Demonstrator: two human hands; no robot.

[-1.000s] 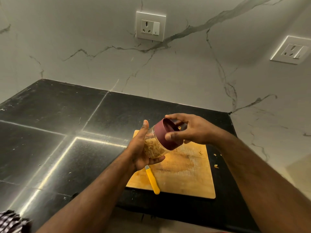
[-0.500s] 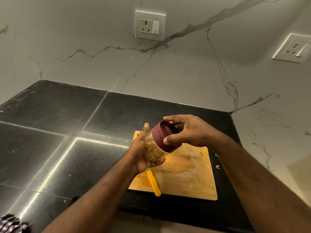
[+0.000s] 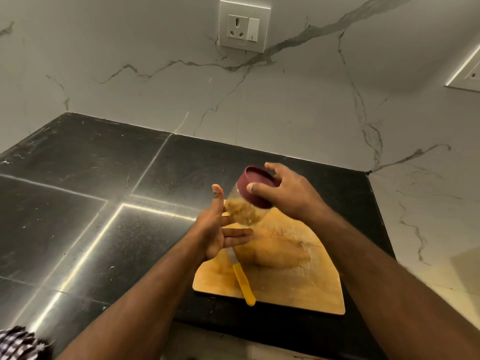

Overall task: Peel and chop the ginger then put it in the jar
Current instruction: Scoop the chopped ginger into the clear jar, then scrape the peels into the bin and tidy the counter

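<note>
Maroon lid (image 3: pixel 257 185) gripped in my right hand (image 3: pixel 288 193); the ginger jar (image 3: pixel 242 210) hangs tilted, base toward seven o'clock, just off my open left hand (image 3: pixel 217 229), above the cutting board (image 3: pixel 298 281).

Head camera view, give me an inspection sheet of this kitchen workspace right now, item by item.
Surface: black stone counter, scuffed, with light streaks.
Job's things: jar with maroon lid on, tilted in the air, chopped ginger inside; wooden cutting board; yellow-handled knife lying on the board.
Clutter: small scraps on the board, too blurred to identify; checked cloth at bottom left.
Grips: right hand holds the jar by its lid; left hand open beside the jar, contact unclear.
Cables: nothing seen.
Surroundings: marble-pattern wall, socket above, a second socket on the right.
</note>
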